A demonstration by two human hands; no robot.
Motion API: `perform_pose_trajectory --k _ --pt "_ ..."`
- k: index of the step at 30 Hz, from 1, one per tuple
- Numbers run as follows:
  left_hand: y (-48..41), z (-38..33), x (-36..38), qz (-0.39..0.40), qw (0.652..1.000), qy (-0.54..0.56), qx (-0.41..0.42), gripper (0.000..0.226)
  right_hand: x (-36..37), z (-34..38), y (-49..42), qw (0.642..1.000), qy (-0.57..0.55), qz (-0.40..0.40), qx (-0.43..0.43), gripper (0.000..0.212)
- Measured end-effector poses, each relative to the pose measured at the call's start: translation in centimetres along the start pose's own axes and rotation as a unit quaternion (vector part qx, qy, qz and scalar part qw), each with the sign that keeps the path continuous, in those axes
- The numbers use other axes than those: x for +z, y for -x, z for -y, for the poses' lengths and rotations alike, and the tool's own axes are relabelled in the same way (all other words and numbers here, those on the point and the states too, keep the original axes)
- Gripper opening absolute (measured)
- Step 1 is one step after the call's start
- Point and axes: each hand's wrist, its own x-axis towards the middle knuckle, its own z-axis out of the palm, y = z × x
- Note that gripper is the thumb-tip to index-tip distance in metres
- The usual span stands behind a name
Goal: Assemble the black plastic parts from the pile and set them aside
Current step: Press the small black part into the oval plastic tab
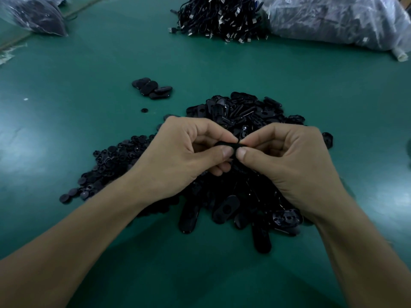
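A big pile of black plastic parts lies on the green table, with small round pieces spread to its left and oval plates near the front. Above the pile, my left hand and my right hand meet fingertip to fingertip. Both pinch one small black part between thumb and forefinger; most of it is hidden by the fingers. A small group of oval black pieces lies apart at the back left.
A heap of black cables with metal plugs sits at the far edge. Clear plastic bags stand at the back right and back left. One round piece lies alone on the table.
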Motion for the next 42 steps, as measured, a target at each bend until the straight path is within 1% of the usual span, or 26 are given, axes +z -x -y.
perform_pose_trajectory --k 3,5,9,15,19,21,26,29,33,36,42 --pt "0.00 -0.18 -0.11 0.001 1.000 0.014 0.001 0.015 -0.01 0.25 0.01 1.000 -0.010 -0.002 -0.002 0.014" --pt "-0.02 -0.17 -0.16 0.007 1.000 0.006 0.006 0.011 -0.04 0.28 0.01 1.000 -0.012 -0.001 0.002 0.013" --pt "0.02 -0.02 -0.09 0.004 1.000 -0.022 0.005 0.012 0.39 0.02 0.04 1.000 -0.003 -0.003 0.012 0.013" --pt "-0.02 -0.19 -0.12 0.000 1.000 -0.018 0.004 0.013 0.45 0.14 0.20 1.000 0.008 -0.027 -0.013 0.016" --pt "0.03 -0.16 -0.14 -0.011 1.000 -0.014 -0.005 0.018 0.39 0.29 0.24 0.999 0.004 -0.029 -0.024 0.017" --pt "0.00 -0.16 -0.19 -0.010 1.000 -0.009 -0.006 0.017 0.37 0.30 0.21 0.999 0.002 -0.028 -0.024 0.016" --pt "-0.02 -0.27 -0.34 0.005 1.000 0.015 -0.010 0.010 0.20 0.19 0.17 0.999 -0.019 -0.020 -0.022 0.015" --pt "0.05 -0.35 -0.53 0.014 1.000 0.018 -0.008 0.018 0.03 0.17 0.18 1.000 -0.022 0.001 -0.019 0.015" --pt "0.08 -0.31 -0.48 0.019 1.000 0.005 -0.005 0.015 -0.14 0.07 0.16 1.000 -0.013 0.018 -0.009 0.014" --pt "0.07 -0.16 -0.36 0.016 1.000 -0.003 -0.005 0.009 0.00 -0.01 0.22 1.000 -0.012 0.009 -0.007 0.014" --pt "0.09 -0.24 -0.34 0.018 1.000 -0.008 -0.007 0.014 0.24 -0.12 0.21 1.000 -0.003 -0.013 0.001 0.013"
